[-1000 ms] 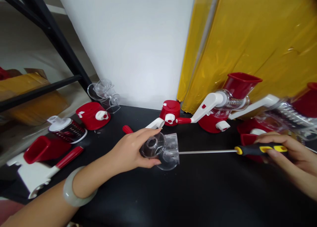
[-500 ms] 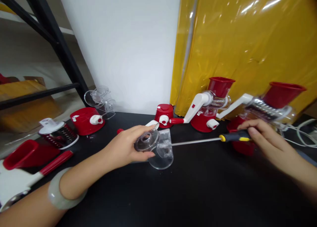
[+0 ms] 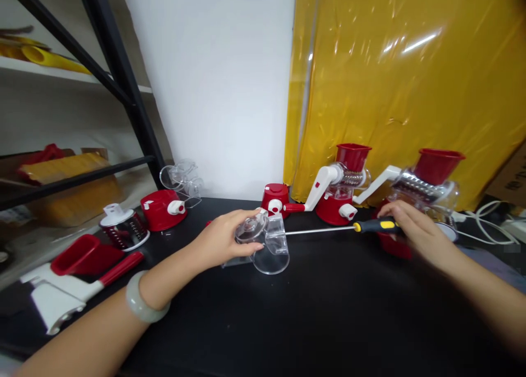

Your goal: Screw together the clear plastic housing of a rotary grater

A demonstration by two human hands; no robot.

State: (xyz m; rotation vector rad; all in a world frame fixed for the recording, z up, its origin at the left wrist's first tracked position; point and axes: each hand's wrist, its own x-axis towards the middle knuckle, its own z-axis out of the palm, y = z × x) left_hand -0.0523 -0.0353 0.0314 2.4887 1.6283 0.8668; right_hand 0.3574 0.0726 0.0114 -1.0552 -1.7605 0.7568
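A clear housing (image 3: 275, 242) is being steadied near the middle of the table (image 3: 287, 322), just in front of a red base (image 3: 275, 195). Its round end is being grasped by the left hand (image 3: 226, 237), with the fingers (image 3: 242, 215) being curled over the far side and the thumb (image 3: 247, 249) being laid along the near side. The handle of a screwdriver (image 3: 376, 226) is being clasped by the right hand (image 3: 415, 229). The shaft (image 3: 320, 231) is being held almost level and aimed at the housing's right side; its tip is being lost in the clear walls, so its depth there cannot be told.

The housing is being judged light and stiff, its smooth skin likely slippery and its thin edges likely to crack if forced. The thick round end is being favoured as the best hold, the thin disc as the part to spare. The screwdriver is probably being felt as the denser thing, best taken by its handle.

Colourless plastic is being shown throughout the housing: ringed circles are being seen at the round end, a boxy section at the right, and a broad disc on the near side. The screwdriver is being marked out by black and yellow on its handle and bare metal along its shaft.
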